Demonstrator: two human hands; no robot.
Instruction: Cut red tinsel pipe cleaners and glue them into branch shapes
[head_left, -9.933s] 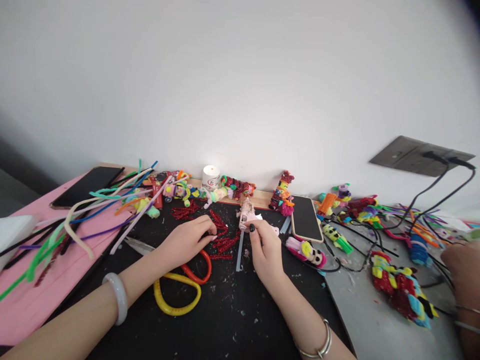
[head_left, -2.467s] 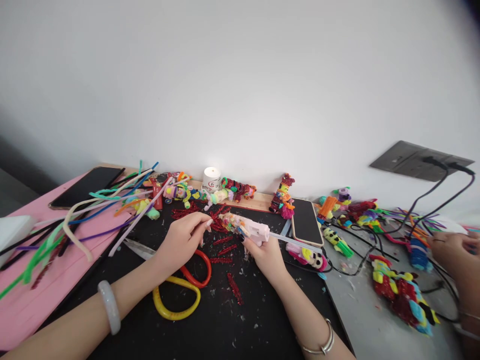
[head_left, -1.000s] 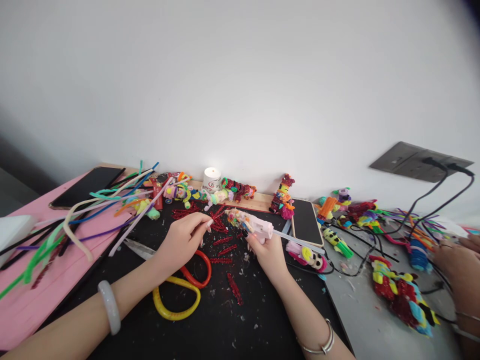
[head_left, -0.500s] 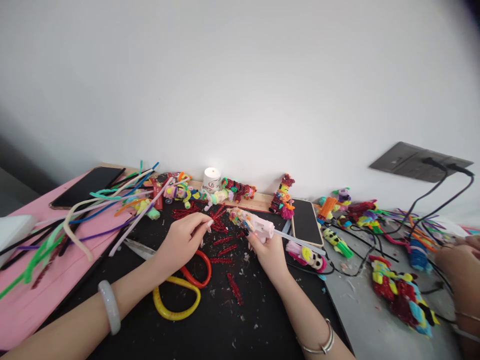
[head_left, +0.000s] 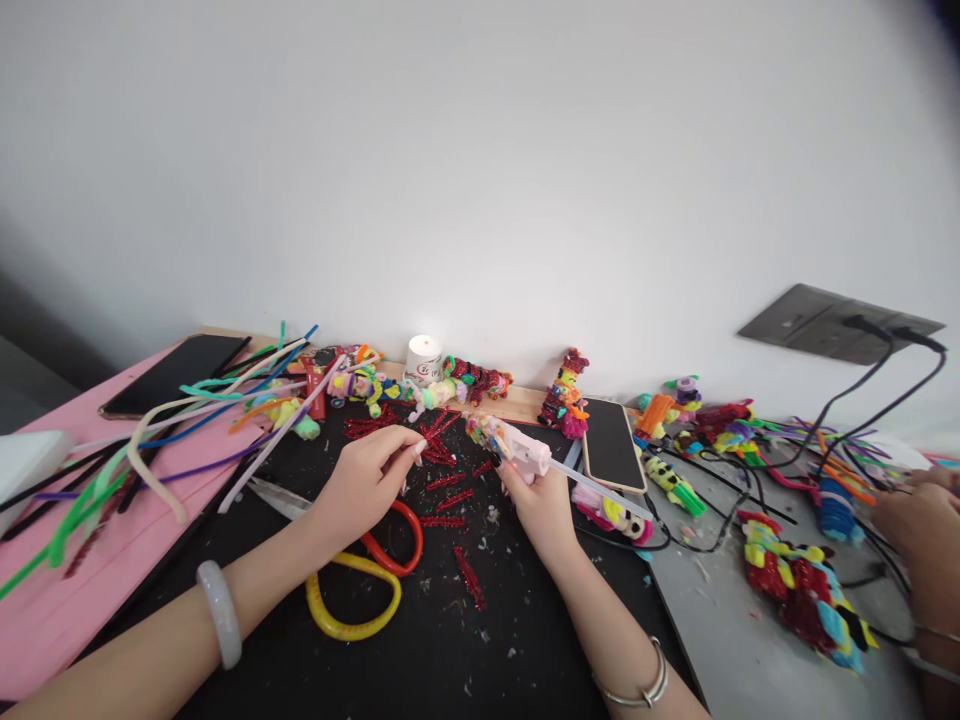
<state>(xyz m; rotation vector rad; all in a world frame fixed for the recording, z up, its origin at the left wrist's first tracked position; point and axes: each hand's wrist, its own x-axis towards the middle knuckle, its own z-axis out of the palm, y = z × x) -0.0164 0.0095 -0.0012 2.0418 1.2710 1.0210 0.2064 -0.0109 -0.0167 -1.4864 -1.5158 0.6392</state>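
Note:
My right hand (head_left: 541,508) is wrapped round a pale pink glue gun (head_left: 525,452), its tip pointing left. A long translucent glue stick (head_left: 592,482) sticks out of its back end. Coloured bits cover the gun's front. My left hand (head_left: 371,478) is closed in a pinch left of the gun, and whatever its fingers hold is too small or hidden to make out. Short red tinsel strips (head_left: 448,500) lie on the black mat (head_left: 525,640) between my hands. Scissors with one yellow and one red handle loop (head_left: 354,597) rest partly under my left forearm.
Many pipe cleaners (head_left: 187,410) spread over the pink board (head_left: 202,490) at left, near a phone (head_left: 176,375). Pipe-cleaner figures (head_left: 566,392) and a paper cup (head_left: 424,360) line the wall. Another phone (head_left: 613,445) lies right. Another person's hand (head_left: 919,520) and black cables (head_left: 847,400) are far right.
My right hand has shifted the glue gun slightly to the right, away from my left hand. The left hand stays nearly still.

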